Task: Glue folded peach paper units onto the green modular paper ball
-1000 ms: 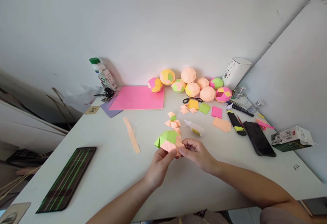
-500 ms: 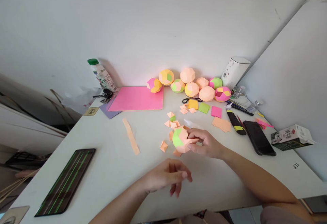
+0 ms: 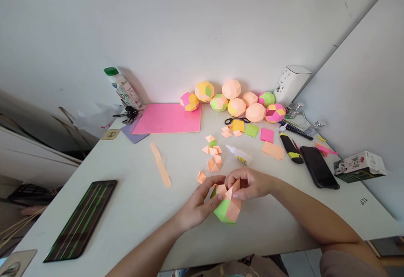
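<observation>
Both hands hold a half-built paper ball [image 3: 227,208] of green and peach folded units, just above the white table [image 3: 135,201]. My left hand [image 3: 198,205] grips its left side with thumb and fingers. My right hand [image 3: 249,183] pinches a peach unit on its top. Several small folded peach pieces [image 3: 213,155] lie on the table just beyond the hands, and a small glue bottle [image 3: 240,155] lies behind my right hand.
Several finished paper balls [image 3: 236,102] line the back wall. Pink sheet [image 3: 167,118], keys [image 3: 128,115] and a bottle [image 3: 121,87] at back left. Scissors [image 3: 235,121], coloured paper squares [image 3: 252,130], a marker [image 3: 290,148], phone [image 3: 318,167] and carton [image 3: 360,166] at right. A dark tablet [image 3: 82,220] lies front left; a peach strip [image 3: 160,170] mid-table.
Half a second ago only my right hand held the ball and my left hand hung free. Now my left hand has rejoined it, and the ball sits lower and nearer to me.
</observation>
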Available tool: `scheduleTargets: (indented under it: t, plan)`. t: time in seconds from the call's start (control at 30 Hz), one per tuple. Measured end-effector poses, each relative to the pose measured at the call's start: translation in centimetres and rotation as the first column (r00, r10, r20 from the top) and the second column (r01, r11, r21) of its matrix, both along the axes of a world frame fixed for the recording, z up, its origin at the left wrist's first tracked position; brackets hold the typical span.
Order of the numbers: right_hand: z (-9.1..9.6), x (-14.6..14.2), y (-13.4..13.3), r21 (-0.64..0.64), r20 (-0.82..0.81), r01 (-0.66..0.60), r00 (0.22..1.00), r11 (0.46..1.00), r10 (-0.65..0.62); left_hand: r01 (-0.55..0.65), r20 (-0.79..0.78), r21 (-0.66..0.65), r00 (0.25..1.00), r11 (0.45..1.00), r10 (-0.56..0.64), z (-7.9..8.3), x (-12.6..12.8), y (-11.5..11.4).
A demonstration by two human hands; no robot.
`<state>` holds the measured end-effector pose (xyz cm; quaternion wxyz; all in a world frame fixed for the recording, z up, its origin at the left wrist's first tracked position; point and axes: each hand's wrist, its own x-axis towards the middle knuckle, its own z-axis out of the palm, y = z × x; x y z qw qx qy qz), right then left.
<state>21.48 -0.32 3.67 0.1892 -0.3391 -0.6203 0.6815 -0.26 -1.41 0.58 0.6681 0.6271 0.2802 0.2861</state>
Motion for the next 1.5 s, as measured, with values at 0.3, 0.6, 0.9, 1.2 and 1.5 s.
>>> scheduleTargets:
  t: [0.3, 0.6, 0.9, 1.2, 1.5]
  plan:
    - [0.0, 0.2, 0.0, -0.012, 0.019, 0.008, 1.000, 1.000, -0.008, -0.007, 0.125, -0.367, 0.990, 0.930, 0.057, 0.6, 0.4, 0.1]
    - [0.7, -0.2, -0.6, 0.023, 0.089, -0.021, 0.996, 1.000, 0.019, 0.007, 0.157, -0.364, 0.986, 0.932, 0.054, 0.5, 0.1, 0.1]
    - [0.8, -0.3, -1.0, 0.173, 0.169, 0.049, 0.982, 0.984, -0.079, 0.097, -0.028, -0.113, 0.995, 0.989, -0.101, 0.8, -0.3, 0.3]
    - [1.4, -0.6, -1.5, 0.246, 0.193, 0.075, 0.973, 0.966, -0.124, 0.079, -0.065, -0.073, 0.994, 0.994, -0.084, 1.5, -0.1, 0.0]
    - [1.3, -0.6, -1.6, 0.240, 0.223, 0.107, 0.961, 0.965, -0.162, 0.064, -0.060, -0.060, 0.996, 0.996, -0.068, 1.2, -0.2, 0.0]
